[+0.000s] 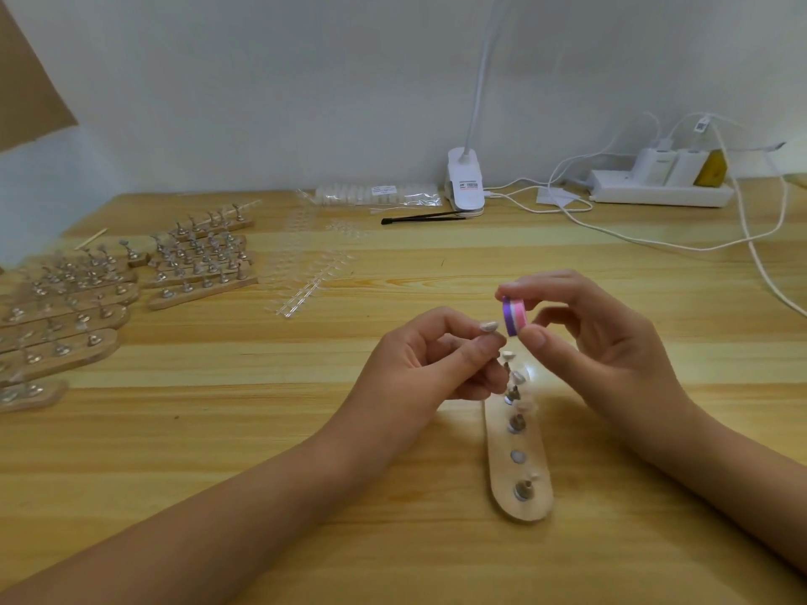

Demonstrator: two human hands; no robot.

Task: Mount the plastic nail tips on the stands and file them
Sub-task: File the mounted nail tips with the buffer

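Far-left racks [65, 299]: wooden strips lying side by side on the table [218, 430], each carrying a row of small metal holders.
Second racks [203, 255]: more of the same strips, just to the right of the first lot and further back.
Clear tip strips [305, 277]: transparent runs of nail tips lying flat beside the racks.
Bag of tips [375, 195]: a clear packet near the wall.
Black tool [423, 218]: thin, lying in front of the bag; I cannot tell what kind it is.
Clip lamp [465, 181]: white, with its clamp at the table's back edge.
Left hand [419, 364]: raised above the table, thumb and forefinger pinching a pale nail tip [489, 327], which shows just past the fingertips.
Buffer block [514, 316]: purple and pink, held just beside the nail tip.
Right hand [598, 338]: pinches the block between thumb and fingers.
Working rack [502, 473]: a wooden strip under both hands; several holders carry pale tips and one round spot stands bare.
Power strip [659, 195]: white, at the back right, with plugs and trailing cables.
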